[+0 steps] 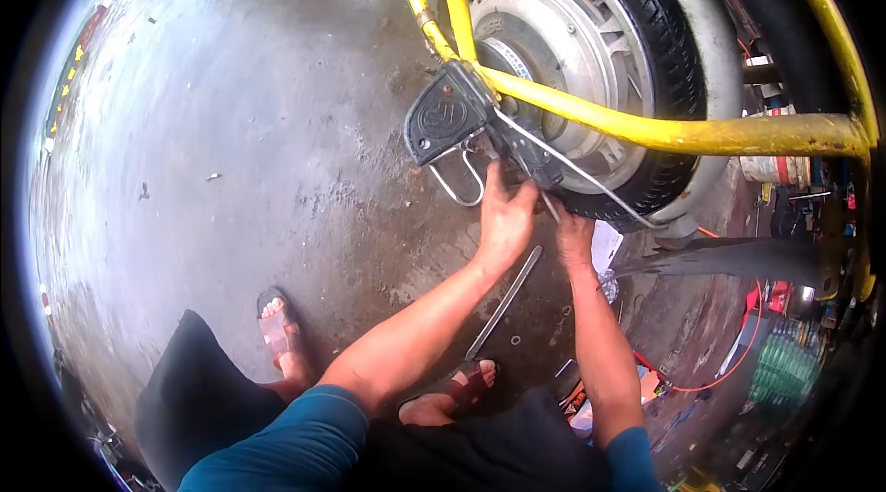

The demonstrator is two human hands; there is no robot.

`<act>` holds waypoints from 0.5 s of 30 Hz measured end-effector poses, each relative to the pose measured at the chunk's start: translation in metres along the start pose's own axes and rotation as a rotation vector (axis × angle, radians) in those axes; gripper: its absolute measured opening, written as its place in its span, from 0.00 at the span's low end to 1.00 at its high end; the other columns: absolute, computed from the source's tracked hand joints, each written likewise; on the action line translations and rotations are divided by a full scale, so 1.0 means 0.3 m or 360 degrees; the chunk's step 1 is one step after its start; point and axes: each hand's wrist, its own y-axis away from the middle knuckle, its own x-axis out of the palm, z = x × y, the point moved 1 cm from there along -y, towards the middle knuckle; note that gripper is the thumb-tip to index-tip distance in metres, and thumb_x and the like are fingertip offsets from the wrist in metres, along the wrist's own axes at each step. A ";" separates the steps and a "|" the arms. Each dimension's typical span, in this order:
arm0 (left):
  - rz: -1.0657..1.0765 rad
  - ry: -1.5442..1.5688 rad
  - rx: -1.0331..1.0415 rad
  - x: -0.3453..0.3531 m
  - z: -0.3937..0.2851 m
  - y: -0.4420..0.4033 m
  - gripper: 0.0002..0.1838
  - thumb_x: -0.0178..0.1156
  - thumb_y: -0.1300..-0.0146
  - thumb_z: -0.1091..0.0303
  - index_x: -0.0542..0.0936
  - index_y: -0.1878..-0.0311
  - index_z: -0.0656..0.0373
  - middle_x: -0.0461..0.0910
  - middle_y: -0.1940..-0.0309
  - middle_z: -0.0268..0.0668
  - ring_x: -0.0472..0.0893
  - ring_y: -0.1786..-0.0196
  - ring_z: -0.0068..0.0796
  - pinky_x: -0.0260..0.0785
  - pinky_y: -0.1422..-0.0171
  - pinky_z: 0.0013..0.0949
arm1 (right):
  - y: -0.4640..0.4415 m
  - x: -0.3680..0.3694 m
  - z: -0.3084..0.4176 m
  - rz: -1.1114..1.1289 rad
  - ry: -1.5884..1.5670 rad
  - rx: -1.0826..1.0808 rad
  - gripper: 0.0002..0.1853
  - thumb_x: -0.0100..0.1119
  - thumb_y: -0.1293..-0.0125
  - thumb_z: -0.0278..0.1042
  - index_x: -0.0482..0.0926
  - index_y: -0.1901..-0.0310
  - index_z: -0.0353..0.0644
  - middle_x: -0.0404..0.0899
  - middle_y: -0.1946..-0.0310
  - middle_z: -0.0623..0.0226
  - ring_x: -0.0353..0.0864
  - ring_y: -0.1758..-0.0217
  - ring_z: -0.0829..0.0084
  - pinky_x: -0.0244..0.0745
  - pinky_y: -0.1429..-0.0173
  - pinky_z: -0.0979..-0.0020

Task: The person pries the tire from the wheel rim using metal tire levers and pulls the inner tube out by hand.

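Note:
A wheel with a black tyre (672,49) and a silver hub (540,40) stands below a yellow tubular frame (628,123). Beside the hub is a black bracket (445,115) with a bent metal wire loop (459,189) under it. My left hand (506,220) reaches up to the lower edge of the black part, fingers bent against it; what they hold is hidden. Close by on the right, my right hand (574,232) is at the tyre's lower edge, around a thin rod-like piece, its fingertips mostly hidden. A thin metal rod (581,169) runs diagonally across the wheel.
A long flat metal bar (504,303) lies on the wet concrete floor (249,123) between my arms, with a small ring (516,340) near it. At the right are a red cable (706,388), a green bottle-like bundle (784,363) and a white bucket (775,155).

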 end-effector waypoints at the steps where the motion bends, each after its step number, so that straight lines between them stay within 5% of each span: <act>1: -0.0078 0.0220 -0.0089 0.027 0.005 -0.010 0.31 0.55 0.39 0.72 0.60 0.33 0.70 0.80 0.62 0.45 0.80 0.64 0.27 0.74 0.58 0.29 | 0.002 -0.002 -0.014 0.0043 -0.0026 0.0064 0.15 0.63 0.39 0.35 0.82 0.51 0.46 0.82 0.53 0.61 0.80 0.50 0.61 0.72 0.43 0.61; 3: -0.0154 0.0411 -0.0352 0.030 0.003 -0.068 0.26 0.53 0.39 0.72 0.64 0.38 0.70 0.80 0.63 0.44 0.79 0.65 0.28 0.72 0.62 0.29 | 0.002 -0.011 -0.044 0.0124 -0.0080 0.0193 0.18 0.68 0.41 0.37 0.81 0.52 0.35 0.82 0.53 0.64 0.77 0.48 0.69 0.68 0.40 0.67; 6: -0.0250 0.0742 -0.0560 0.050 -0.011 -0.123 0.17 0.52 0.38 0.72 0.70 0.46 0.67 0.80 0.66 0.43 0.78 0.69 0.29 0.69 0.70 0.29 | 0.000 -0.004 -0.035 0.0053 0.0007 0.0097 0.18 0.67 0.40 0.36 0.80 0.51 0.34 0.81 0.52 0.63 0.76 0.47 0.69 0.67 0.39 0.67; 8: -0.0322 0.0963 -0.0512 0.074 0.022 -0.141 0.10 0.52 0.35 0.69 0.76 0.54 0.64 0.80 0.68 0.42 0.78 0.71 0.29 0.68 0.73 0.31 | -0.019 -0.004 0.043 0.0027 -0.0378 0.0459 0.20 0.68 0.41 0.35 0.79 0.49 0.35 0.80 0.51 0.63 0.75 0.47 0.69 0.66 0.39 0.67; 15: -0.0501 0.0112 -0.0187 -0.032 0.147 -0.158 0.15 0.55 0.33 0.65 0.76 0.56 0.72 0.78 0.72 0.40 0.75 0.67 0.28 0.67 0.62 0.35 | -0.027 0.019 0.033 -0.0025 -0.0612 0.0679 0.25 0.71 0.45 0.35 0.77 0.46 0.35 0.78 0.48 0.65 0.74 0.47 0.68 0.64 0.37 0.67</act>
